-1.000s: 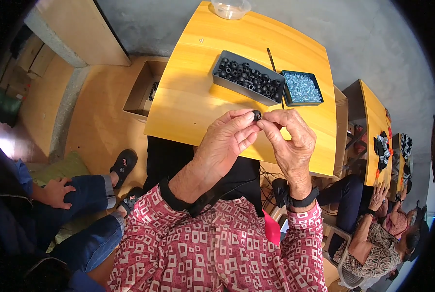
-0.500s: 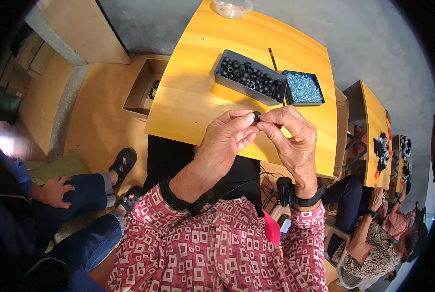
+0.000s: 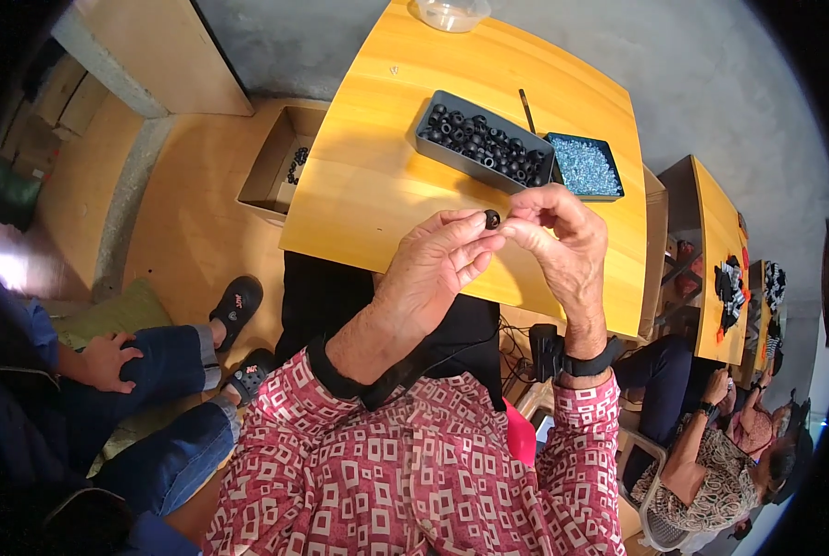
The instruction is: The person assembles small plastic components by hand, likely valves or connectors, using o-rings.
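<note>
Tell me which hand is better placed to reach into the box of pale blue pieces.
Right, I'd judge: the right hand is nearer the blue pieces' box, while the left hand pinches a black bead.

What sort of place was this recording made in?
Probably a workroom for handwork: on the yellow wooden table, a grey bin of black bead-like pieces stands beside a dark tray of small pale-blue pieces, and another person sits near a second table at the right.
</note>
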Available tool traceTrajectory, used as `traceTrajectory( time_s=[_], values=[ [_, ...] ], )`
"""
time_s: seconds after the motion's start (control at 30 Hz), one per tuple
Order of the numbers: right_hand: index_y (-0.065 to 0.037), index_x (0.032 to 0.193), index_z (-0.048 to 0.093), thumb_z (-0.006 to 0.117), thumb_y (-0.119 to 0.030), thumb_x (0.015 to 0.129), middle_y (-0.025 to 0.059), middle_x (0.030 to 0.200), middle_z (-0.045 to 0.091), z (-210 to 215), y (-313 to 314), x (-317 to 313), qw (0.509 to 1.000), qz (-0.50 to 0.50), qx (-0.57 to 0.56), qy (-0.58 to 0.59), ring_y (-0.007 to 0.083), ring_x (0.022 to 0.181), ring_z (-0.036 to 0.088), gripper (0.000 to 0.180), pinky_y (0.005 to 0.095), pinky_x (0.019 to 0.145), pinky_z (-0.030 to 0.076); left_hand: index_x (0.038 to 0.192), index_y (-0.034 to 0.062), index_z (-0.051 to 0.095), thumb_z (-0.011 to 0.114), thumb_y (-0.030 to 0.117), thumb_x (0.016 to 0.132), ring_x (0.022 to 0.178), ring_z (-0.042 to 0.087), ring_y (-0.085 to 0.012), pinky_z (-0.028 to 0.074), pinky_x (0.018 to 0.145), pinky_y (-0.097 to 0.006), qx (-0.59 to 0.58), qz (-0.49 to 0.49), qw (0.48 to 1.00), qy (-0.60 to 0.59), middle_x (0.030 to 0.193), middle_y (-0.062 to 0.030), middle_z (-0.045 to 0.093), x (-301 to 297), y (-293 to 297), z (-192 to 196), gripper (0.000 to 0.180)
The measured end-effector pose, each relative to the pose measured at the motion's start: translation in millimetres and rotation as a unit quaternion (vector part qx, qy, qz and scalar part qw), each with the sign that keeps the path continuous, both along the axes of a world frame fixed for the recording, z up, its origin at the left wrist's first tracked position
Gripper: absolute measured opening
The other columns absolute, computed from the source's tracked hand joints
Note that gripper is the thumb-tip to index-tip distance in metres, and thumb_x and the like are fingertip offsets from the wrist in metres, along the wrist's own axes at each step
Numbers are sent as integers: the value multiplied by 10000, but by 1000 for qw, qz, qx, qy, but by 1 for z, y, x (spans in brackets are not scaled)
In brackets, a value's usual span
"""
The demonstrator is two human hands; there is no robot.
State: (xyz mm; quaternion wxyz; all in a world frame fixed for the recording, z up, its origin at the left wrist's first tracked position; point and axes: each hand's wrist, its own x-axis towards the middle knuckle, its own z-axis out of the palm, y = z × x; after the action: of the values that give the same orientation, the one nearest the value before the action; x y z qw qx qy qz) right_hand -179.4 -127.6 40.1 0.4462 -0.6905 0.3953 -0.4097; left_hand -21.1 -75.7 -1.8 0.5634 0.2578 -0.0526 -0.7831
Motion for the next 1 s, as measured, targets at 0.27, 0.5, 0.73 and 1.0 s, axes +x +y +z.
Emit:
traceTrajectory(
  time_s=[0.27,0.5,0.73,1.0],
  values=[
    [-7,876,663,748,-29,682,97,855,630,-9,10,6,906,-33,-380,182,254,757,603,213,330,657,492,1020,112,605,629,134,889,955,593,-100,469,856,-259,-8,15,999,43,985,0,630,-4,2,-12,135],
    [11,922,652,740,-20,670,106,908,630,-18,13,10,892,-19,-406,197,263,791,619,269,339,681,514,1002,108,606,617,120,902,895,609,-90,498,815,-240,-2,-9,1000,17,961,8,630,5,4,-19,102],
    [2,986,659,697,-84,755,123,897,643,-1,-5,8,920,-8,-339,195,271,784,622,249,348,685,511,1102,74,605,587,65,910,926,661,-150,546,784,-255,-2,-13,1000,-1,1010,-52,666,21,1,-19,193],
    [9,955,677,636,-96,827,159,870,680,12,-96,-27,957,-37,-108,265,282,761,652,170,339,693,510,1120,75,596,585,73,913,950,658,-159,543,790,-257,3,3,1000,1,1024,-73,667,30,-2,-7,207]
  ],
)
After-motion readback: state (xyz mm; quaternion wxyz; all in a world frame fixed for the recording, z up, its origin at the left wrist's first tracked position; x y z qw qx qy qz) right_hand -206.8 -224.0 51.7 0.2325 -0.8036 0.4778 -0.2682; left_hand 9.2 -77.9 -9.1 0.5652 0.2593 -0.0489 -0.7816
